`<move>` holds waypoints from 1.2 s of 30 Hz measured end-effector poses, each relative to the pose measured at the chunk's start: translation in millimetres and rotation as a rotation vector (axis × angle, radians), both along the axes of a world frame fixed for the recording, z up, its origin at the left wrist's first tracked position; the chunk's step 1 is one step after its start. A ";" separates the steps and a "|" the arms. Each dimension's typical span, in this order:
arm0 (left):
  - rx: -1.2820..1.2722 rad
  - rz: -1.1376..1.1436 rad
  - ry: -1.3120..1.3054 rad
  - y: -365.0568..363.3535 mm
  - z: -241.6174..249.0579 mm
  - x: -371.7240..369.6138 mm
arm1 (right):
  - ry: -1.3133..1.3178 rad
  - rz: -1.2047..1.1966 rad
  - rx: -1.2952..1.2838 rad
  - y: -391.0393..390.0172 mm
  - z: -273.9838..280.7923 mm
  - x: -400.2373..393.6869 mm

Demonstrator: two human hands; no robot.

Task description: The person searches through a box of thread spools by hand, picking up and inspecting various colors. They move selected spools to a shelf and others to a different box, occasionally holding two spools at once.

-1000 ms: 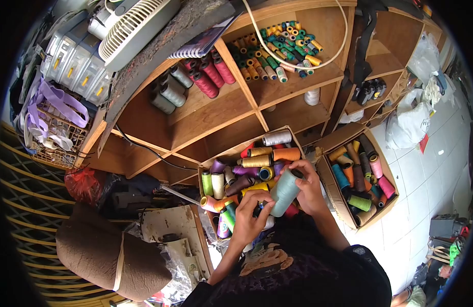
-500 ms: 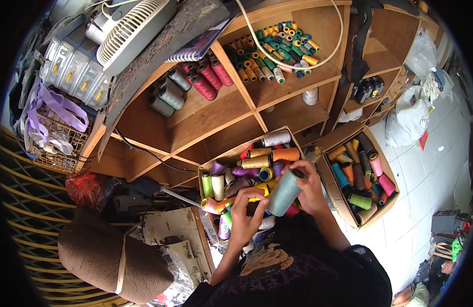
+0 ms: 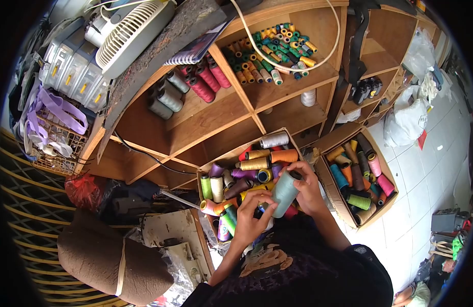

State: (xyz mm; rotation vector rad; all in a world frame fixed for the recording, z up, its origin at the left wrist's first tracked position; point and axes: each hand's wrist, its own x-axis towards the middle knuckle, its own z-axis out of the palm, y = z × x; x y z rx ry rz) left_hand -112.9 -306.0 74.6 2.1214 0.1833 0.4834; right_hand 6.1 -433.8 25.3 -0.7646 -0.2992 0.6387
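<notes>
My right hand point(image 3: 309, 188) is wrapped around a pale blue-green thread spool point(image 3: 286, 194), which is tilted with its dark core opening at the upper end. My left hand point(image 3: 254, 214) is at the spool's left side, thumb and forefinger pinched together close to the wound thread. Whatever is in that pinch is too fine to see. Below both hands is a cardboard box point(image 3: 295, 134) full of thread spools, among them a yellow-green spool point(image 3: 206, 188), an orange spool point(image 3: 284, 156) and a silver-grey spool point(image 3: 274, 139). My forearms hide part of this box.
A second cardboard box point(image 3: 341, 207) of spools stands on the tiled floor point(image 3: 411, 190) to the right. Wooden shelving point(image 3: 212, 126) ahead holds red, grey and small green-yellow spools. To the left lie a brown strapped roll point(image 3: 101, 256) and a red plastic bag point(image 3: 84, 191).
My left hand has shifted slightly right, and its fingertips have drawn into a pinch against the spool's side. The spool has turned a little more upright in my right hand.
</notes>
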 end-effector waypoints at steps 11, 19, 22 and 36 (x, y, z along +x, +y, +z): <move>-0.125 -0.131 0.214 -5.6 -4.0 -0.4 | 0.047 0.030 0.011 -0.2 2.5 -2.0; -0.114 -0.141 0.274 -7.9 -17.0 0.7 | -0.066 0.027 -0.036 -3.3 2.9 -4.2; -0.097 -0.163 0.290 -6.7 -14.3 0.3 | -0.364 -0.032 -0.192 -2.7 10.9 -4.4; -0.089 -0.199 0.338 -6.1 -10.7 -2.6 | -0.349 0.014 -0.197 -3.9 7.5 3.2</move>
